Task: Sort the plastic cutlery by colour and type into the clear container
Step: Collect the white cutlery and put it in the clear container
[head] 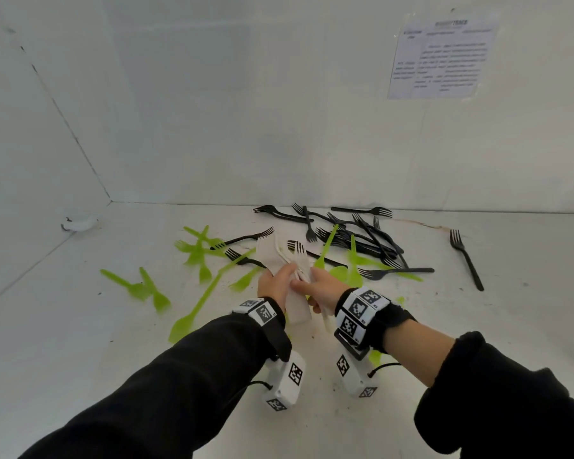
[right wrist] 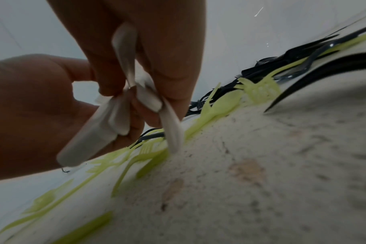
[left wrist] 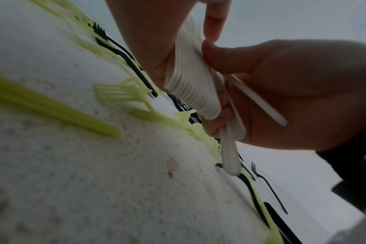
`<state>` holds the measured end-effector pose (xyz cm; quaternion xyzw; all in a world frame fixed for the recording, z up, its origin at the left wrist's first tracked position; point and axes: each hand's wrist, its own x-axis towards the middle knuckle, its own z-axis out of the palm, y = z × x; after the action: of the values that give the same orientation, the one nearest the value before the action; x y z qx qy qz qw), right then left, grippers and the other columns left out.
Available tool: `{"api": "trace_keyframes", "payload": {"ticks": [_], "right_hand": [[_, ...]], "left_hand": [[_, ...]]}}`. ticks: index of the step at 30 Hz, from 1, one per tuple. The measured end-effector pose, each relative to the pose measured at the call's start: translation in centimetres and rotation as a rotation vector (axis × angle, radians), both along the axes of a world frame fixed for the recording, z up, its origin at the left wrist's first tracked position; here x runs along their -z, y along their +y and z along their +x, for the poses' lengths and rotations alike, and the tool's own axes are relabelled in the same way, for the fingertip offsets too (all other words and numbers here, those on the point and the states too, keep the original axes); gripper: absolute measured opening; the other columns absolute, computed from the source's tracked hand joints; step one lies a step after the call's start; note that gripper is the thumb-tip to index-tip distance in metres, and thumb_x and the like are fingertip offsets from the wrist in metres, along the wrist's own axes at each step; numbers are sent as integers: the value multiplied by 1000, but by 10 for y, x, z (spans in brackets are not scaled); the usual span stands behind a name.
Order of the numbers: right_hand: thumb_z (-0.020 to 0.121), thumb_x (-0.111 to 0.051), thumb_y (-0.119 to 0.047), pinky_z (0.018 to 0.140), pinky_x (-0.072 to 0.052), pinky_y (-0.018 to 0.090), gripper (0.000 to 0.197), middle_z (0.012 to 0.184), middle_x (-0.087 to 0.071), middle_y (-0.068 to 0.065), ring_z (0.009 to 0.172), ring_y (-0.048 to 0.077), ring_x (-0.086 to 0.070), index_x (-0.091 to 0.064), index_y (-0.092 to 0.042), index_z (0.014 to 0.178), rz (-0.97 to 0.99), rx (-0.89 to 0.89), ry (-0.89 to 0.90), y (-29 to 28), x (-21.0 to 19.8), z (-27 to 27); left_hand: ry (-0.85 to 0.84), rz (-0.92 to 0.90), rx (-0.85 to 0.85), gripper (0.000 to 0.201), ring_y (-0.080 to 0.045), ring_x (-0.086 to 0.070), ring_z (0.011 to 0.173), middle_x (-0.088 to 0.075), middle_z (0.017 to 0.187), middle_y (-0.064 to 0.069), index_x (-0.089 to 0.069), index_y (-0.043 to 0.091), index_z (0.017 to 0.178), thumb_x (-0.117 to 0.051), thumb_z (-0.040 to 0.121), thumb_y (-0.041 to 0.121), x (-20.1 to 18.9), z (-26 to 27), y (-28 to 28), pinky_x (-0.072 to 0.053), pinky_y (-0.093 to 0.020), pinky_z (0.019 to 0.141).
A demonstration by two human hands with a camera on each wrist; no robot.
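Both hands meet over the middle of the white table [head: 80, 342]. My left hand [head: 278, 280] grips a thick stack of white plastic forks [head: 272, 251], tines pointing away from me; the left wrist view shows the stacked handles [left wrist: 191, 92] edge on. My right hand [head: 312, 286] pinches a few loose white pieces [right wrist: 171, 130] beside that stack [right wrist: 88, 140], their handle ends hanging down to the table. Green forks and spoons [head: 153, 291] lie scattered to the left and under my hands. Black forks [head: 362, 240] are heaped behind my right hand. No clear container is in view.
White walls close off the table at the back and left. One black fork [head: 466, 260] lies alone at the far right. A printed sheet [head: 441, 58] is stuck on the back wall. A small white fitting [head: 78, 223] sits in the left corner.
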<state>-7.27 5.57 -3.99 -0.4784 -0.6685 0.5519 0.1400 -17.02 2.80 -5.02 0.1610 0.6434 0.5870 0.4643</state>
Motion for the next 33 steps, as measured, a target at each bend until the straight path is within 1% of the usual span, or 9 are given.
{"api": "trace_keyframes", "payload": {"ticks": [5,10,16,19,22,25,27,29,33], "right_hand": [[94,-52,-33,49,-36,24,25,72,-47,1,53,13,-42,-45,-9,100,29,31,66,-9,3,25],[95,-50,-31,48,-34,23,19,70,-37,-1,56,12,-36,-38,-19,86,69,296,245,-18,8,45],[95,-51,-30,45,-32,20,25,68,-41,-5,54,8,-41,-36,-23,76,137,220,303,-29,3,59],[94,-51,-33,56,-41,25,19,77,-48,0,66,14,-48,-44,-16,87,149,234,304,-33,3,63],[96,-47,-29,69,-44,36,22,82,-48,8,78,22,-50,-43,-16,79,183,228,265,-35,4,67],[96,-47,-24,68,-42,27,22,76,-50,-1,72,14,-50,-45,-23,75,226,231,260,-38,3,73],[97,-47,-20,61,-36,18,18,71,-47,-9,64,5,-45,-48,-28,81,256,232,281,-42,3,78],[97,-45,-19,60,-36,16,8,75,-49,-12,66,2,-46,-51,-23,95,282,209,260,-47,3,81],[98,-42,-15,81,-47,26,18,91,-59,-4,84,9,-56,-56,-14,109,283,156,184,-56,7,87]], "left_hand": [[-7,25,-6,20,-35,-60,103,-64,111,-15,-58,13,102,-65,84,14,3,23,-6,-48,-52,95],[14,54,-8,19,-35,-58,101,-61,114,-21,-59,12,102,-65,84,17,7,42,-12,-45,-54,97],[-32,82,30,4,-38,-61,97,-64,105,-20,-59,12,89,-61,86,10,2,64,-23,-50,-50,89],[-24,97,27,9,-36,-60,97,-64,105,-17,-58,8,97,-59,88,11,-1,70,-27,-50,-44,87],[-33,119,32,10,-33,-59,94,-63,101,-14,-58,9,98,-60,88,10,-2,71,-28,-50,-44,89],[-41,105,37,8,-33,-59,96,-62,100,-13,-57,15,93,-61,87,12,-2,73,-31,-49,-47,93],[-48,106,47,8,-33,-59,99,-63,101,-13,-59,15,94,-61,87,11,1,73,-34,-48,-48,94],[-60,108,62,9,-33,-60,98,-63,98,-12,-61,11,96,-61,87,9,1,75,-38,-48,-47,94],[-55,119,93,23,-30,-61,90,-64,99,-12,-60,9,109,-60,87,11,5,80,-47,-51,-39,82]]}}
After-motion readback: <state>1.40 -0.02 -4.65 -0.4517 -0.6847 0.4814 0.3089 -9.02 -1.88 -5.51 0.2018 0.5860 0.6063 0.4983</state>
